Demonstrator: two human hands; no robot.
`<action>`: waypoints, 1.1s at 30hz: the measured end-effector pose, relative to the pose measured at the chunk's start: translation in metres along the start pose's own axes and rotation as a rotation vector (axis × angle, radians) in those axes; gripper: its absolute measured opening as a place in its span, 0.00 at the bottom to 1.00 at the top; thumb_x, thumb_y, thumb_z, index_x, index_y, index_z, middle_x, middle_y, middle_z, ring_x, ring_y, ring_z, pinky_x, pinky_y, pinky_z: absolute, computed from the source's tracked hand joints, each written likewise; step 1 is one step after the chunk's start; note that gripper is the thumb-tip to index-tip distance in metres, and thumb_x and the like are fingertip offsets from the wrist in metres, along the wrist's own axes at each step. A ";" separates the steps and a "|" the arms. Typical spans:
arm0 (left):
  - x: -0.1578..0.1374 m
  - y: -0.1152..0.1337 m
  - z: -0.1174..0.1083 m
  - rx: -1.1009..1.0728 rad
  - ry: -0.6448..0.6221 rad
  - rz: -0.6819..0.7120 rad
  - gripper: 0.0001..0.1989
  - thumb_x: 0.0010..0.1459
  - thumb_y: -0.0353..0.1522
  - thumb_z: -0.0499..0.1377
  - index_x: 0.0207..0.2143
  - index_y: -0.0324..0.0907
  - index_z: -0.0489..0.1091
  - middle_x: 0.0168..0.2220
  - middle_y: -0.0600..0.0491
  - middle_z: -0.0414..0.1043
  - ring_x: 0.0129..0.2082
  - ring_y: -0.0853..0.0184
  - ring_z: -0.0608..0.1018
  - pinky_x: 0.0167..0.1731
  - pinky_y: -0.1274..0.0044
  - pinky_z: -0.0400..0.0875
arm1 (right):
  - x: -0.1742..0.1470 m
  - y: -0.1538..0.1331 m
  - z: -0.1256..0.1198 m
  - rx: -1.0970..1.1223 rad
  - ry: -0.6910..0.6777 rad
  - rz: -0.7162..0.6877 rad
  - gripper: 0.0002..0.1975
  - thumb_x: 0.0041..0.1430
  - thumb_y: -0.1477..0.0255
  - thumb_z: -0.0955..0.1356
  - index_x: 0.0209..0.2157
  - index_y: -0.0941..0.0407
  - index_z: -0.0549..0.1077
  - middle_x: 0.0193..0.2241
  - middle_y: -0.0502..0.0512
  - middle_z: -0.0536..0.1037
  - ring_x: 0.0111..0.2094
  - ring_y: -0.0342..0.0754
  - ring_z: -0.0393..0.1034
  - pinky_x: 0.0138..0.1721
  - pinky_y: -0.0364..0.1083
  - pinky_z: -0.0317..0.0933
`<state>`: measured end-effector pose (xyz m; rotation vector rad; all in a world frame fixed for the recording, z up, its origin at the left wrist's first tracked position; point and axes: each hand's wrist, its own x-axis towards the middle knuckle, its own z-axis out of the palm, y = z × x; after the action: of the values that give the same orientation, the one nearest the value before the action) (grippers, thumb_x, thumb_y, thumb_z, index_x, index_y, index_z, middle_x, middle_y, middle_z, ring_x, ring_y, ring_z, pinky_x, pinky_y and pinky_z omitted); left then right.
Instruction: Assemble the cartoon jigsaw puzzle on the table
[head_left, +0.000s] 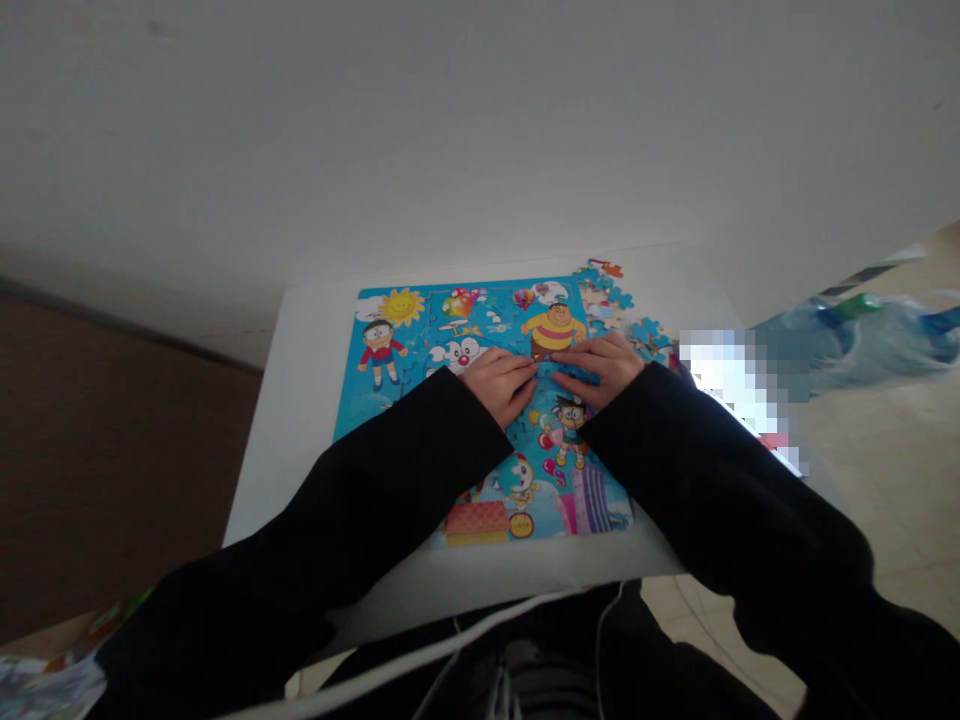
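A blue cartoon jigsaw puzzle (480,525) lies flat on the small white table, mostly assembled. My left hand (504,382) rests on the middle of it, fingers stretched out and pointing right, close together. Facing it, my right hand (606,368) touches the puzzle's right part, its thumb and fingers apart and pointing left. The two sets of fingertips nearly meet just below a printed figure in a yellow top (556,328). No piece shows between the fingers of either hand. My left sleeve hides part of the puzzle's lower left.
Loose jigsaw pieces (619,318) lie in a heap beside the puzzle's upper right edge. A blurred-out bright device (731,385) sits at the table's right side. Behind the white table (274,400) rises a pale wall. Clear plastic bags (877,340) are at right; a white cable (450,655) crosses my lap.
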<state>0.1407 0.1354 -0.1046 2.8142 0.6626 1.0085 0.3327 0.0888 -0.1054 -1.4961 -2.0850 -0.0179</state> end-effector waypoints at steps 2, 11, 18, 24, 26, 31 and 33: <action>0.000 -0.001 -0.001 0.013 -0.011 -0.008 0.11 0.57 0.31 0.52 0.33 0.37 0.73 0.33 0.50 0.75 0.32 0.67 0.73 0.34 0.74 0.71 | 0.001 -0.001 0.001 0.008 -0.013 0.002 0.12 0.55 0.64 0.64 0.35 0.54 0.76 0.30 0.55 0.77 0.32 0.47 0.68 0.35 0.49 0.62; 0.000 -0.002 -0.005 -0.031 -0.044 -0.168 0.08 0.55 0.31 0.54 0.29 0.40 0.72 0.31 0.51 0.76 0.32 0.67 0.75 0.37 0.73 0.70 | 0.006 -0.005 -0.004 0.033 -0.091 0.025 0.12 0.52 0.63 0.66 0.36 0.53 0.76 0.33 0.55 0.77 0.34 0.48 0.69 0.37 0.50 0.62; 0.002 -0.006 -0.011 -0.088 -0.011 -0.375 0.03 0.49 0.29 0.58 0.27 0.40 0.71 0.28 0.53 0.75 0.29 0.68 0.75 0.34 0.75 0.70 | 0.004 0.000 0.000 0.050 -0.086 0.067 0.12 0.50 0.63 0.67 0.36 0.54 0.76 0.30 0.54 0.77 0.33 0.47 0.70 0.35 0.47 0.64; 0.000 -0.009 -0.010 -0.073 0.003 -0.360 0.03 0.48 0.28 0.58 0.28 0.40 0.71 0.29 0.53 0.75 0.31 0.66 0.75 0.36 0.73 0.70 | 0.006 0.004 -0.001 0.044 -0.123 0.045 0.13 0.48 0.63 0.68 0.37 0.52 0.75 0.32 0.54 0.77 0.33 0.47 0.70 0.35 0.47 0.64; -0.001 -0.009 -0.009 -0.062 0.006 -0.357 0.04 0.48 0.29 0.58 0.28 0.40 0.72 0.30 0.52 0.75 0.31 0.66 0.75 0.36 0.73 0.70 | 0.007 0.004 -0.002 0.032 -0.138 0.037 0.13 0.48 0.63 0.68 0.37 0.52 0.75 0.32 0.54 0.77 0.33 0.47 0.71 0.34 0.47 0.64; -0.001 -0.010 -0.007 -0.051 0.014 -0.360 0.05 0.48 0.30 0.58 0.29 0.40 0.73 0.30 0.51 0.74 0.31 0.66 0.75 0.35 0.73 0.70 | 0.006 0.001 -0.005 -0.007 -0.083 0.011 0.12 0.48 0.63 0.68 0.33 0.55 0.76 0.30 0.55 0.77 0.31 0.47 0.70 0.34 0.47 0.64; 0.000 -0.009 -0.008 -0.051 0.009 -0.364 0.06 0.48 0.30 0.58 0.30 0.40 0.73 0.31 0.51 0.74 0.31 0.66 0.75 0.35 0.73 0.70 | 0.006 -0.003 -0.007 -0.023 -0.045 0.035 0.11 0.49 0.62 0.67 0.31 0.54 0.76 0.29 0.54 0.77 0.31 0.47 0.70 0.34 0.47 0.64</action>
<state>0.1326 0.1426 -0.1001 2.5156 1.0819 0.9515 0.3317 0.0907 -0.0956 -1.5595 -2.1004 0.0046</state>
